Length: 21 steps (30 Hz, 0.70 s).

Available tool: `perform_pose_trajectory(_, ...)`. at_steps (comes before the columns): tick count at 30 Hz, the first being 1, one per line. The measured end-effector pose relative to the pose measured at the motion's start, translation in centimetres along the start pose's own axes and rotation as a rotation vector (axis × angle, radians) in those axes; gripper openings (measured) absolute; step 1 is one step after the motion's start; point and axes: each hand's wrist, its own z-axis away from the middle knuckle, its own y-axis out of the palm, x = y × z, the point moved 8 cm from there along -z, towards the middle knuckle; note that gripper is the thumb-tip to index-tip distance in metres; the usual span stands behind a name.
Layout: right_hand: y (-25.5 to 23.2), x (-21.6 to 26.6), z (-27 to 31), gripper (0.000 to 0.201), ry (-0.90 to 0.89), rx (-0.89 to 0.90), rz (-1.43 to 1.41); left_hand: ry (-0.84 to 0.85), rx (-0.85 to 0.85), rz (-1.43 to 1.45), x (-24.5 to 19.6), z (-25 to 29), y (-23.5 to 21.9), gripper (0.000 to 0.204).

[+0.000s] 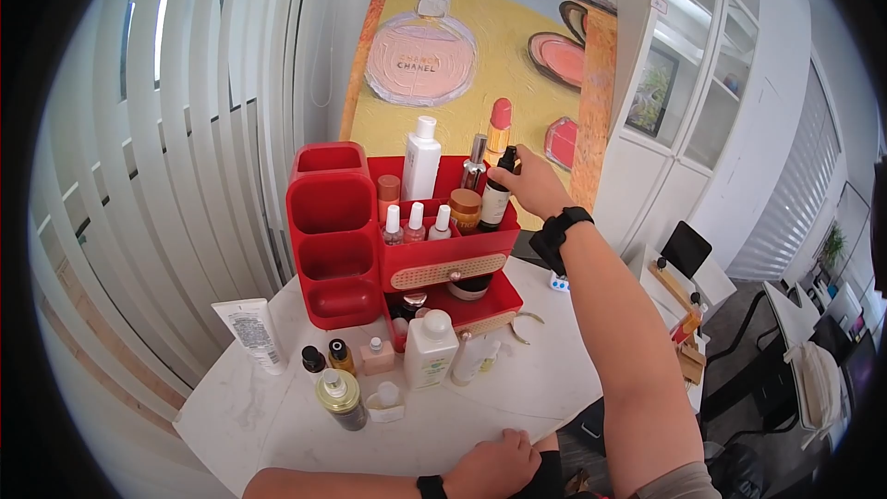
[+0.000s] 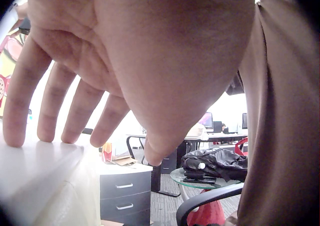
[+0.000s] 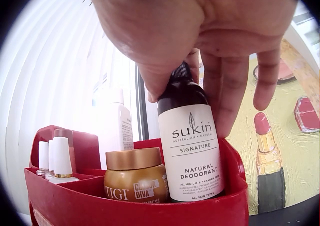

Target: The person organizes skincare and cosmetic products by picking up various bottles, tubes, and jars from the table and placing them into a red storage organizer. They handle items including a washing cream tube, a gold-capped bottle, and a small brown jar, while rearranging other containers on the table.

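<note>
My right hand [image 1: 540, 183] grips a dark deodorant bottle [image 3: 189, 146] by its neck, thumb on one side and fingers on the other. The bottle's white label faces the right wrist camera, and its base is hidden behind the wall of the red organizer [image 1: 451, 249]. Beside it in the same compartment sits a gold-lidded jar [image 3: 135, 175]. A silver-capped bottle [image 1: 474, 166] and a tall white bottle [image 1: 422, 159] stand behind. My left hand [image 1: 494, 464] rests at the front edge of the table, its fingers extended with the tips on the white tabletop [image 2: 47, 163].
Three white-capped nail polish bottles [image 1: 416, 224] stand in the organizer's front section. Several bottles, among them a white one [image 1: 431, 351] and a gold-topped one [image 1: 340, 399], stand before it. A white tube [image 1: 249, 334] is at left. Metal nippers [image 1: 527, 325] lie at right.
</note>
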Motion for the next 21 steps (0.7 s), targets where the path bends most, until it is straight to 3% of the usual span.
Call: perform_pose_trajectory(21, 0.1, -0.22, -0.05, 0.051, -0.003, -0.021, 0.004, 0.0, -0.07, -0.009, 0.09, -0.02, -0.63, 0.035)
